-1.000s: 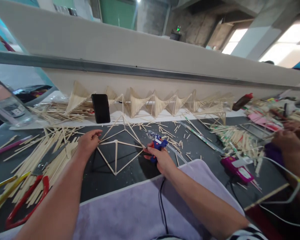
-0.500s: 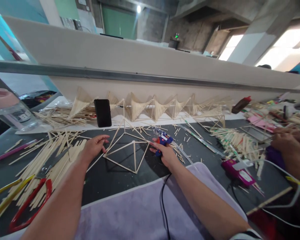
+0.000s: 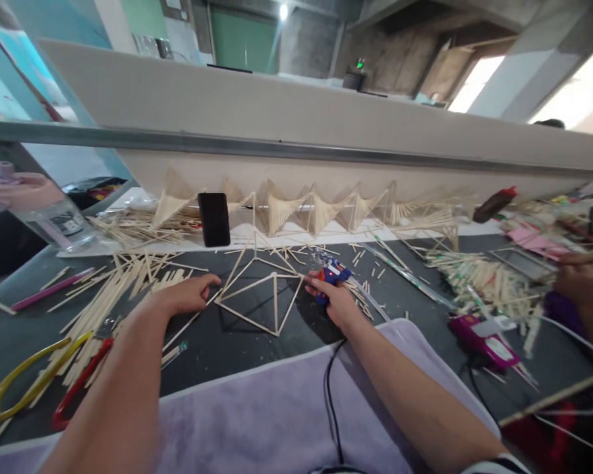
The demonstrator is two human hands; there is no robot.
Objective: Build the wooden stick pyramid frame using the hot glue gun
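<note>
A frame of thin wooden sticks (image 3: pixel 275 304) stands on the dark table between my hands. My left hand (image 3: pixel 194 293) is beside its left corner, fingers curled together; whether they hold anything is too small to tell. My right hand (image 3: pixel 332 293), at the frame's right corner, is wrapped round a blue glue gun (image 3: pixel 334 271). From the gun a black cable runs down over the lilac cloth (image 3: pixel 257 415). A loose stick lies slanting below my left hand.
Stick piles (image 3: pixel 101 309), yellow-handled (image 3: pixel 29 388) and red-handled tools lie left. A phone (image 3: pixel 214 219) and twisted stick model (image 3: pixel 281 209) stand behind. At right are a magenta glue gun (image 3: pixel 484 339), more sticks (image 3: pixel 489 280) and another person's hand (image 3: pixel 580 280).
My left hand's fingers have drawn closer together near the frame's corner. My right hand keeps the glue gun at the right corner. The whole view has shifted slightly.
</note>
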